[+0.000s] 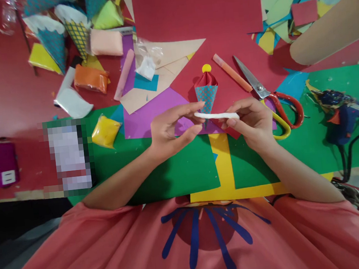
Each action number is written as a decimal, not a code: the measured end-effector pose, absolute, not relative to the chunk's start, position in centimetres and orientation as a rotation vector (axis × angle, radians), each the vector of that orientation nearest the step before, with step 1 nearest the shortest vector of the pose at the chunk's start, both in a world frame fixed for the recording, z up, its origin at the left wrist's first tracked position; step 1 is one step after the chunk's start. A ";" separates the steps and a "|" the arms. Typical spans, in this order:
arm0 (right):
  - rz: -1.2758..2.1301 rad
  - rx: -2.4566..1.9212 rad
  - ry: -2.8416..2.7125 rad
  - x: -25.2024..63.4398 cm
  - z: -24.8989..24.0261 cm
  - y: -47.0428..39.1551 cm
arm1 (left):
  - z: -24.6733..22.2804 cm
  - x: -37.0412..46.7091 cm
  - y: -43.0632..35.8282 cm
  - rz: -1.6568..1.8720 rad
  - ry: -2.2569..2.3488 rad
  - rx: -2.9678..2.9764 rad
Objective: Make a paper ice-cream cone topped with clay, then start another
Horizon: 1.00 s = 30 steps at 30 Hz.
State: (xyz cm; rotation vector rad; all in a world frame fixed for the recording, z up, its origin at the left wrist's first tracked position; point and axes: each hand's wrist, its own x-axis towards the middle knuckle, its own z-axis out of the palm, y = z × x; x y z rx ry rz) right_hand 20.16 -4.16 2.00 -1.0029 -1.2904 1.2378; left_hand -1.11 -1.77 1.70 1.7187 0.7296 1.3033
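A thin strip of white modelling clay (216, 116) stretches level between my two hands. My right hand (251, 120) pinches its right end between thumb and fingers. Around the left end curves my left hand (174, 128), thumb below and index finger above, with the other fingertips at the strip. Just behind the clay lies a small paper cone (206, 94) in teal with an orange-red lattice. Folded red material fills the cone's mouth, topped by a yellow ball (206, 68). My fingers and the strip partly hide its tip.
Red-and-yellow-handled scissors (260, 89) and an orange marker (232, 72) lie right of the cone. Clay packets, including an orange one (91, 78) and a yellow one (106, 131), sit left near finished cones (49, 41). A beige cylinder (331, 24) intrudes at right, above green sheets (170, 169).
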 end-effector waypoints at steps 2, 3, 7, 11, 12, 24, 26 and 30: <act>1.269 -0.988 -1.296 20.1 2.1 -4.2 | 1.6 -1.0 -1.8 1.244 0.705 1.656; 1.280 -0.984 -1.306 20.1 2.1 -4.2 | 1.6 -0.9 -1.8 1.215 0.717 1.641; 1.293 -0.987 -1.393 19.9 2.2 -4.4 | 1.9 -0.7 -1.8 1.049 0.814 1.647; 1.280 -0.987 -1.436 19.8 2.2 -4.6 | 2.2 -0.8 -1.9 1.043 0.874 1.719; 1.262 -0.992 -1.453 19.8 2.2 -4.6 | 2.2 -0.8 -2.0 1.067 0.882 1.745; 0.936 -1.081 -1.741 19.7 2.2 -4.8 | 1.9 -0.7 -1.7 1.081 0.817 1.861; 0.916 -1.118 -1.724 19.7 2.1 -4.8 | 1.9 -0.7 -1.7 1.105 0.836 1.871; 0.821 -1.062 -1.795 19.8 2.3 -4.6 | 2.0 -0.7 -1.6 1.050 0.855 1.868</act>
